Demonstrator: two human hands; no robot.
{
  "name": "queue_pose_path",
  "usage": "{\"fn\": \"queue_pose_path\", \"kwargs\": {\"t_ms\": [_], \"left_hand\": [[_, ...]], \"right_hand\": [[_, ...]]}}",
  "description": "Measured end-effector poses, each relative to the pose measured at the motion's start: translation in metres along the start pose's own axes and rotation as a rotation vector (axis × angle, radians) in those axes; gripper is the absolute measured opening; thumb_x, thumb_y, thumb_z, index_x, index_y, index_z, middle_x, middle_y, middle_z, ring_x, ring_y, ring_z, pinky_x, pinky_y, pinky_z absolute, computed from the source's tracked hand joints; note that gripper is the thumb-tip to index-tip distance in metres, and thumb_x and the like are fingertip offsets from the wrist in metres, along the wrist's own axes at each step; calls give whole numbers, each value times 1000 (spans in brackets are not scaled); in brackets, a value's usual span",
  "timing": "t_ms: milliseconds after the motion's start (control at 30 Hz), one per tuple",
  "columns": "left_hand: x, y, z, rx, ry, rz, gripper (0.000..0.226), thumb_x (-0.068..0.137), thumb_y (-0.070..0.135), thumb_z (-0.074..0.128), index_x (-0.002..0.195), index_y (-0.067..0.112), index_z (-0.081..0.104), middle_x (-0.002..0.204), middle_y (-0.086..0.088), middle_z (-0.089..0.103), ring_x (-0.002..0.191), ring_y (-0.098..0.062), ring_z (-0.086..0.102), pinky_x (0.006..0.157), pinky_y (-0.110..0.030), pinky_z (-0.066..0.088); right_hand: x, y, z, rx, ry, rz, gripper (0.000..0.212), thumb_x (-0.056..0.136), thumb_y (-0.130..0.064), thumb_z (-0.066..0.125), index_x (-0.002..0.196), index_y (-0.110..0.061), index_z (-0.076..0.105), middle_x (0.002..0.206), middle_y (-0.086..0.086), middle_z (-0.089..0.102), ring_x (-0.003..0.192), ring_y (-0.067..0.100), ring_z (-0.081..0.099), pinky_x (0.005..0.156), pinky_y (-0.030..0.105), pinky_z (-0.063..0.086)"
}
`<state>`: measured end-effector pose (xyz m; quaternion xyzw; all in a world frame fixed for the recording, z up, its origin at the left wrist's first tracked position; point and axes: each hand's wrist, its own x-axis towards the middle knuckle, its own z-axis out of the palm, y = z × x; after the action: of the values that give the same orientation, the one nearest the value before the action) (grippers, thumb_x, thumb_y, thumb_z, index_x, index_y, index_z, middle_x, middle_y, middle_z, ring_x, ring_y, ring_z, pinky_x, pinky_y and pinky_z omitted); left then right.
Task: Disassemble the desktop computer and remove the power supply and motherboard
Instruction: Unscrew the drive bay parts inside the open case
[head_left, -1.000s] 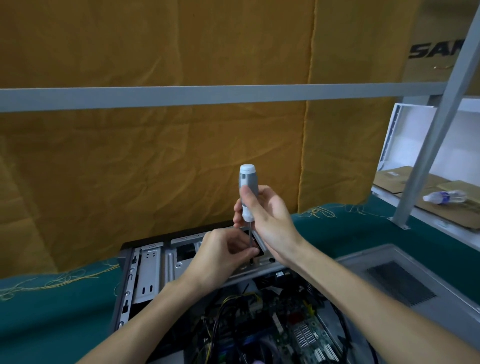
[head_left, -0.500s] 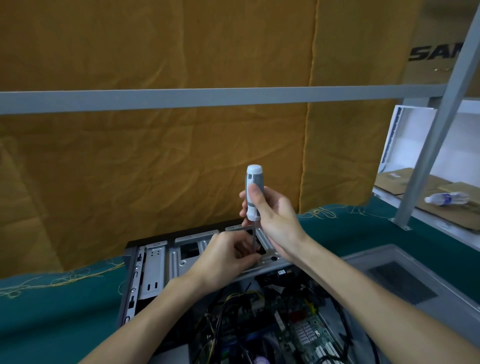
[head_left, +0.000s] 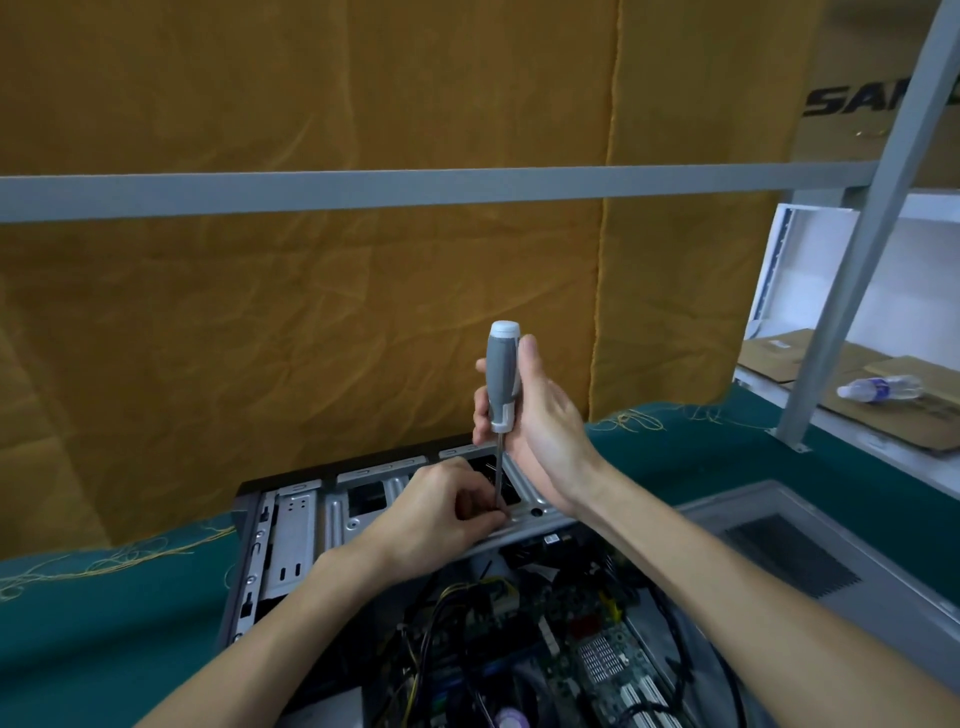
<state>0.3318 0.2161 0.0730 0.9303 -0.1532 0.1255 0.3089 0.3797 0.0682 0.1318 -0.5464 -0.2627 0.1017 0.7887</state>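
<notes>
The desktop computer case (head_left: 291, 525) lies open on its side on the green-covered table (head_left: 104, 623), in the near middle of the scene, with its metal drive-bay frame (head_left: 363, 499) at the far end and the motherboard (head_left: 582, 654) still seated inside at the near end, under a tangle of black and yellow cables (head_left: 462, 613). The right hand (head_left: 540, 421) holds a screwdriver (head_left: 502, 379) upright over the far frame: its fingers are curled around the grey and white handle, thumb along the right side, and the thin metal shaft runs straight down to the frame. The left hand (head_left: 441, 514) sits low at the foot of that shaft, its fingers curled in tight and pinching at the tip where it meets the metal; whether a screw is between them cannot be told. The power supply cannot be picked out among the parts that show. Just right of the case lies a grey side panel (head_left: 831, 561) with a dark vent grille, flat on the table. Behind the table hangs a mustard-yellow cloth (head_left: 311, 312), crossed by a grey horizontal bar (head_left: 363, 189). At the far right a slanted grey post (head_left: 852, 249) stands in front of a white shelf carrying flat cardboard (head_left: 779, 353) and a plastic bottle (head_left: 878, 388) lying on its side.
</notes>
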Motion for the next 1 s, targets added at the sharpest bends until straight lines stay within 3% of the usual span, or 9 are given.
{"fn": "queue_pose_path", "kwargs": {"t_ms": [133,300,367,467,600,667,800,933,1000], "left_hand": [[0,-2,-2,1,-12,-10,4,85,36,79,86,33,77,88,12,62,79,-6,61,66,-16,46],[-1,-2,-2,6,11,-28,7,84,34,80,82,30,76,86,13,62,78,-6,61,64,-15,46],[-2,-1,1,9,23,-38,6,85,33,80,83,30,76,87,12,62,80,-6,60,65,-14,45],[-5,1,2,2,23,-55,5,86,34,79,85,31,76,90,13,62,82,-3,60,68,-14,46],[-4,0,2,38,32,-66,8,85,39,79,84,32,74,89,15,61,86,-1,59,69,-12,45],[-4,-2,3,34,35,-76,10,84,40,80,82,33,73,89,15,61,85,-1,59,68,-13,45],[-2,-4,5,22,45,-76,13,82,42,81,76,35,71,86,16,60,80,-4,60,65,-15,46],[-1,-1,5,36,44,-61,14,83,43,80,77,32,72,85,13,59,80,-4,59,65,-15,45],[-1,0,5,79,43,-50,17,85,44,78,77,31,70,86,15,57,83,-1,56,67,-14,43]], "right_hand": [[-1,1,1,-68,8,-36,53,89,-60,62,99,-9,52,75,4,59,66,16,55,59,29,42],[-2,0,0,-5,-13,55,76,93,-67,41,115,-2,72,84,4,62,75,13,55,68,28,47],[-2,-3,3,-25,-18,30,77,88,-74,48,118,-5,67,81,1,58,72,10,51,64,25,43],[-2,-4,6,-41,7,-11,69,75,-77,66,96,-12,54,73,-1,50,64,10,44,55,22,35],[3,-8,3,-30,-21,22,65,87,-74,47,78,-10,56,70,6,49,60,14,44,52,27,33],[6,-11,-1,-17,-31,58,70,89,-71,44,91,-5,66,72,5,50,62,14,46,56,30,41],[9,-9,-2,27,-25,103,66,91,-70,43,102,-6,56,69,5,55,59,17,52,64,34,51],[11,-6,5,134,-11,191,72,99,-71,31,74,-9,58,61,7,51,50,18,44,51,30,37],[11,-6,6,180,-34,199,77,96,-77,26,74,-11,58,59,5,48,47,16,40,47,27,31]]}}
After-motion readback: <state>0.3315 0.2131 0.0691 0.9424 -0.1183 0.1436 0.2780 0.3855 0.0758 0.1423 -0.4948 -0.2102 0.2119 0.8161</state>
